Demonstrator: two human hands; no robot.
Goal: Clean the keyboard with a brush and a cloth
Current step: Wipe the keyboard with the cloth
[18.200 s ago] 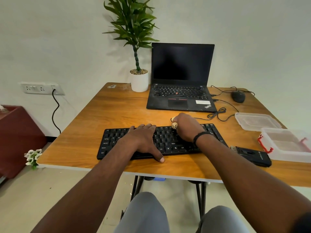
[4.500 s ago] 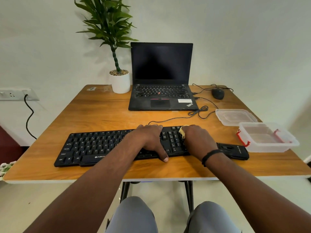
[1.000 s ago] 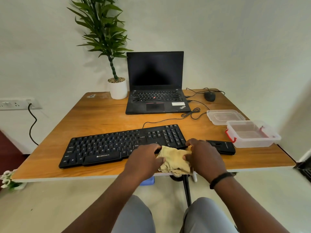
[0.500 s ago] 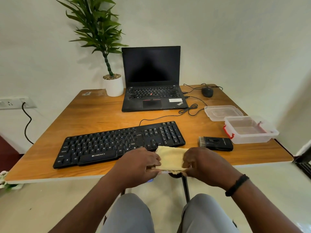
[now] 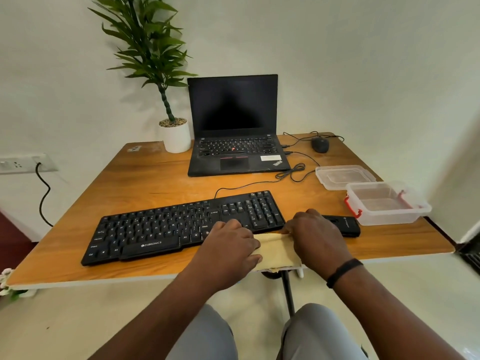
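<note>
Both hands sit at the near edge of the wooden tabletop (image 5: 155, 178), with a yellow cloth (image 5: 276, 249) stretched flat between them. The left hand (image 5: 228, 250) covers the cloth's left end and the right hand (image 5: 315, 237) its right end; the fingers of both curl down onto the fabric and seem to pinch it, though the fingertips themselves are hidden under the knuckles. The cloth lies on the tabletop just in front of the black keyboard (image 5: 166, 227), touching its near right corner, and its near hem reaches the table edge.

The keyboard lies slightly skewed, its right end farther from the person (its cable runs off toward 12 o'clock). At 3 o'clock from the right hand, just beside it, lies a black brush (image 5: 342, 226), partly hidden by the hand. Beyond that, at 2 o'clock, stands a clear plastic box (image 5: 387, 203) with red clasps, its lid (image 5: 344, 176) behind it. An open laptop (image 5: 233, 141), a potted plant (image 5: 175, 136) and a mouse (image 5: 320, 144) occupy the far side.
</note>
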